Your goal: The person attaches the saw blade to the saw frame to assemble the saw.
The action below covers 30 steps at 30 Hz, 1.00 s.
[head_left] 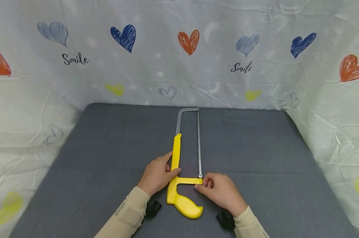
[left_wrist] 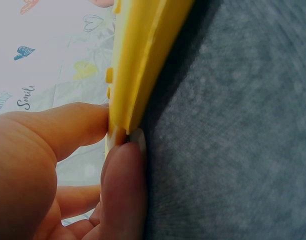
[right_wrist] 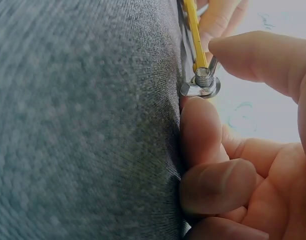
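Observation:
A hacksaw [head_left: 175,152] with a yellow handle and frame and a grey metal front bow lies flat on the grey cloth. Its blade [head_left: 199,145] runs along the right side, and the handle's grip points toward me. My left hand [head_left: 158,173] pinches the yellow frame just above the crossbar, thumb on top, as the left wrist view shows on the yellow frame [left_wrist: 138,60]. At the crossbar's right end, my right hand [head_left: 222,191] has thumb and curled forefinger on a metal wing nut [right_wrist: 204,86] on a threaded bolt. The head view hides this nut behind the fingers.
The grey cloth-covered table [head_left: 108,138] extends around the saw on all sides. A white curtain [head_left: 155,66] with hearts and "Smile" lettering stands behind and at both sides. Black wrist mounts [head_left: 153,209] sit beneath both wrists, close to the saw's handle.

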Motion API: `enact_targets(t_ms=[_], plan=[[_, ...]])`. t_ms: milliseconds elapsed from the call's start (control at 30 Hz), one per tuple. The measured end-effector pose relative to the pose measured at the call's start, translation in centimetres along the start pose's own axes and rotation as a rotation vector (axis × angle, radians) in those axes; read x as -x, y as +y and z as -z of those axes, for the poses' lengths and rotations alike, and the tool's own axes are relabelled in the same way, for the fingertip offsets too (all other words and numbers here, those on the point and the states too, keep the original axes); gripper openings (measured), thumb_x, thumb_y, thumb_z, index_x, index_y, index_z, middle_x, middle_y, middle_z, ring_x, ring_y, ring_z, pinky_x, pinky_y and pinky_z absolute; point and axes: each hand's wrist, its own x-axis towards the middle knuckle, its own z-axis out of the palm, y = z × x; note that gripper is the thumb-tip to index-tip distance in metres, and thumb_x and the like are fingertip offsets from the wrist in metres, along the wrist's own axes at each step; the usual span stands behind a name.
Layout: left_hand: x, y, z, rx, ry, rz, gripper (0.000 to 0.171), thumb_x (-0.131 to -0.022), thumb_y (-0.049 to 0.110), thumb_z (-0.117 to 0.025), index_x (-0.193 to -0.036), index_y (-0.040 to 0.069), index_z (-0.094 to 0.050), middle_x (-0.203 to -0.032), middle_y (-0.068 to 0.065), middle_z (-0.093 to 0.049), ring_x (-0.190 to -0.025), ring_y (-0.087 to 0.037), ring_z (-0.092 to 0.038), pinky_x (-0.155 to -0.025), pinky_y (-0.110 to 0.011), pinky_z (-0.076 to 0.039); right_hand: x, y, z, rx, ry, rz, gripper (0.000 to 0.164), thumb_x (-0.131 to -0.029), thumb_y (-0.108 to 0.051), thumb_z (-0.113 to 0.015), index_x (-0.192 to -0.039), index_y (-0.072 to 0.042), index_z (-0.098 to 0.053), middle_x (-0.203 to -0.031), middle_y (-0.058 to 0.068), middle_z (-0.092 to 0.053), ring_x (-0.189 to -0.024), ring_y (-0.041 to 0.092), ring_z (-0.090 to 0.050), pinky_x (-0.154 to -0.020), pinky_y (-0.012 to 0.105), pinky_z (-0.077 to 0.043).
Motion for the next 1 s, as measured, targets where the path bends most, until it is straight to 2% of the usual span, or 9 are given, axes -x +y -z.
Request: enact_targets(t_ms=[333, 567, 1000], plan=[[-0.07, 0.0, 0.0, 0.004, 0.002, -0.012, 0.08, -0.095, 0.038, -0.085, -0.161, 0.009, -0.051, -0.083, -0.003, -0.056, -0.067, -0.016, -0.05, -0.06, -0.027, -0.042, -0.02, 0.34, 0.02, 0.001, 0.001, 0.038, 0.03, -0.093, -0.043, -0.083, -0.076, -0.025, -0.066, -0.06, -0.009, -0.052, -0.05, 0.01, -0.044, -0.049, 0.025, -0.033], [0.15, -0.39, -0.1, 0.015, -0.004, 0.005, 0.081, -0.095, 0.038, -0.085, -0.162, 0.009, -0.05, -0.083, -0.003, -0.056, -0.067, -0.017, -0.05, -0.059, -0.027, -0.042, -0.27, 0.56, 0.01, 0.01, -0.014, 0.082, 0.026, -0.095, -0.041, -0.08, -0.078, -0.026, -0.067, -0.062, -0.011, -0.056, -0.05, 0.008, -0.046, -0.05, 0.025, -0.036], [-0.03, -0.16, -0.24, 0.012, -0.002, 0.0, 0.08, -0.095, 0.037, -0.085, -0.161, 0.009, -0.051, -0.084, -0.003, -0.056, -0.066, -0.017, -0.05, -0.058, -0.027, -0.042, -0.19, 0.71, 0.1, -0.004, 0.001, 0.084, 0.022, -0.095, -0.034, -0.079, -0.078, -0.025, -0.068, -0.062, -0.011, -0.056, -0.049, 0.008, -0.046, -0.049, 0.025, -0.037]])
